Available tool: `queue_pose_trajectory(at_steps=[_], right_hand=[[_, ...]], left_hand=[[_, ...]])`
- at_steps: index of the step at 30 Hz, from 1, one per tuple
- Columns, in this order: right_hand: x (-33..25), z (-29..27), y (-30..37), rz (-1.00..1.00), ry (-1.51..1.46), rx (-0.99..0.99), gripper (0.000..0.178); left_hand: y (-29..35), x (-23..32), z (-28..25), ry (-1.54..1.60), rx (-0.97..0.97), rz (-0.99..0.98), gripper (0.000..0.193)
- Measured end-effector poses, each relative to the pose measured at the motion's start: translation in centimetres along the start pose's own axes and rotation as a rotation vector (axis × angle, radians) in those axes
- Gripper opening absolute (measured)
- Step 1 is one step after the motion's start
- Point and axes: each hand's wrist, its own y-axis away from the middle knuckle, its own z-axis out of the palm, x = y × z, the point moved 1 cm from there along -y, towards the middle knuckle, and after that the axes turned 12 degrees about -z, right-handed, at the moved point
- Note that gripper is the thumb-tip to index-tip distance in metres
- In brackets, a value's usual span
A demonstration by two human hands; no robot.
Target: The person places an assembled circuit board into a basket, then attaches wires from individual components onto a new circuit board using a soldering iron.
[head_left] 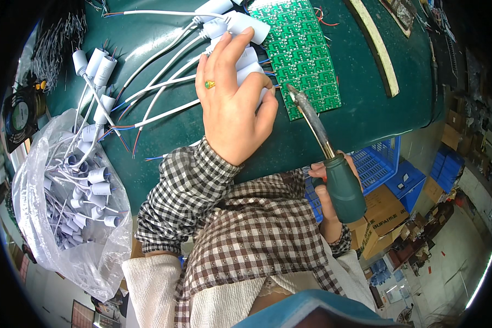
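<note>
My left hand (229,109), wearing a ring with a green stone, reaches over a row of white plastic cylinders with cables (249,26). Its thumb and index finger are closed around one white cylinder (248,75) at the near end, whose short wires point at the circuit board panel. That green circuit board panel (303,46) carries many small repeated boards; wires from several cylinders meet its left edge. In my right hand (328,210) is a soldering iron (345,188) with a dark green handle. Its tip is over the panel's near left part, close to the wires.
A clear plastic bag (115,235) full of white cabled cylinders hangs at the left table edge. Dark wires (57,46) lie bundled behind it. A pale curved strip (374,44) lies right of the panel. Below the table are a blue crate (385,158) and cardboard boxes (385,210).
</note>
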Motion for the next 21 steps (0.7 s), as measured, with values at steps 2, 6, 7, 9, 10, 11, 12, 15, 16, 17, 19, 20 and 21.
queue_pose_trajectory(at_steps=[2,6,7,9,10,11,12,15,16,17,19,20,21], right_hand=[[0.21,-0.01,0.11,-0.043,0.023,-0.004,0.071],[0.24,-0.11,0.21,-0.030,0.038,-0.017,0.069],[0.30,-0.07,0.21,-0.020,0.024,-0.022,0.067],[0.32,-0.06,0.33,-0.008,0.031,-0.022,0.066],[0.36,-0.04,0.38,0.005,0.042,-0.021,0.065],[0.42,-0.04,0.45,0.006,0.044,-0.020,0.065],[0.56,-0.01,0.56,-0.009,0.046,-0.008,0.065],[0.69,-0.06,0.68,-0.034,0.060,-0.005,0.064],[0.69,-0.08,0.66,-0.046,0.069,-0.014,0.063],[0.66,-0.11,0.55,-0.046,0.069,-0.015,0.063],[0.47,-0.18,0.19,-0.064,0.081,-0.047,0.062],[0.32,-0.16,0.08,-0.064,0.081,-0.047,0.062],[0.20,-0.09,-0.01,-0.022,0.037,-0.038,0.062]], left_hand=[[0.02,0.02,-0.01,-0.002,0.001,0.001,0.010],[-0.09,0.03,0.07,-0.003,-0.001,0.003,0.011],[-0.06,-0.03,0.03,-0.004,-0.002,0.002,0.011],[-0.02,-0.13,-0.10,-0.008,-0.006,-0.001,0.011],[0.01,-0.18,-0.17,-0.010,-0.011,-0.002,0.011],[-0.05,-0.19,-0.15,-0.007,-0.012,-0.001,0.011],[-0.09,-0.22,-0.14,0.005,-0.019,-0.001,0.011],[-0.20,-0.09,-0.19,0.014,-0.031,-0.002,0.010],[-0.22,-0.05,-0.24,0.009,-0.034,-0.004,0.010],[-0.23,-0.06,-0.24,0.009,-0.034,-0.005,0.010],[-0.26,-0.12,-0.21,0.010,-0.030,-0.001,0.010],[-0.27,-0.14,-0.17,0.010,-0.030,-0.001,0.010],[-0.26,-0.15,-0.12,0.013,-0.028,-0.001,0.010]])
